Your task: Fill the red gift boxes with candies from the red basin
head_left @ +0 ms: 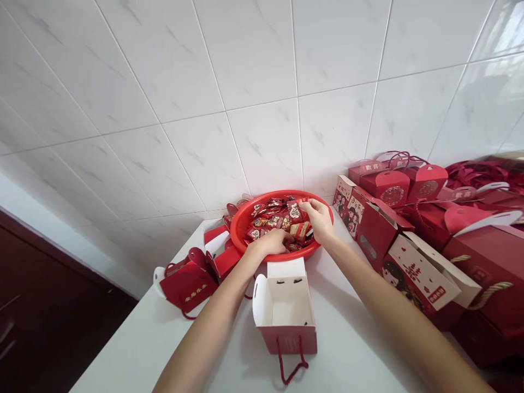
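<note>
A round red plastic basket (323, 240) holds many small red-wrapped candies (272, 222). My left hand (277, 242) reaches over its near rim, fingers curled down among the candies with their tips hidden; what they grip is not visible. At the right side of the basket, my right hand (320, 219) pinches the edge of a red candy packet (295, 210) between thumb and fingers. Between my forearms stands an open gift box (289, 311), red outside and white inside, its flaps up and a dark red cord handle hanging at the front. No candy shows inside it.
Several red gift boxes (190, 284) stand left of the basket, near the white table's (135, 333) left edge. To the right, many red and cream boxes (426, 267) are stacked, some with rope handles. A tiled wall (262, 147) rises directly behind the basket.
</note>
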`<control>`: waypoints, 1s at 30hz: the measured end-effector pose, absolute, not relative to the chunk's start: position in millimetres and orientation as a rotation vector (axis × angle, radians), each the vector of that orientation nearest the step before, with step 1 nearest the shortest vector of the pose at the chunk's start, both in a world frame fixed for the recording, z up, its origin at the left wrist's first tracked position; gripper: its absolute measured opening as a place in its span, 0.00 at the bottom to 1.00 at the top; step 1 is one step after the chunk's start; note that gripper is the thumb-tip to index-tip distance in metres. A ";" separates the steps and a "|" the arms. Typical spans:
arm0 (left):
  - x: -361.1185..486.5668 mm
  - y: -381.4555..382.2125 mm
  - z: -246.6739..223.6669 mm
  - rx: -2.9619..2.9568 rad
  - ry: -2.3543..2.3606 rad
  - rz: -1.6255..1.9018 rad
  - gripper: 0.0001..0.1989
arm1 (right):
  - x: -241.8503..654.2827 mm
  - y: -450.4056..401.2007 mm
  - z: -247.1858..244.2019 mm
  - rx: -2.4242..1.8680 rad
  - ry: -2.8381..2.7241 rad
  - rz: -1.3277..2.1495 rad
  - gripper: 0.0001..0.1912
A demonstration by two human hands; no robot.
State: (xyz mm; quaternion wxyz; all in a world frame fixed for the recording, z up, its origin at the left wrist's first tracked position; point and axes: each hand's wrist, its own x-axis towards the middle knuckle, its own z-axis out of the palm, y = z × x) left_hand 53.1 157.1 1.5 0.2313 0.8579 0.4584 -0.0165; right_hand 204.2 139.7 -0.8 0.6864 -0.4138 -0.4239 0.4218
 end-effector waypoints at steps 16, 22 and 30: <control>51.0 162.5 -5.8 2.305 1.184 -0.041 0.10 | 203.6 141.8 -4.5 -0.882 -0.887 0.976 0.12; 48.3 160.9 -3.8 2.373 1.363 0.439 0.09 | 204.1 143.5 -4.5 -0.871 -0.866 0.955 0.13; 44.6 165.3 -4.6 1.992 1.421 1.114 0.06 | 203.5 138.9 0.9 -0.859 -0.883 1.025 0.13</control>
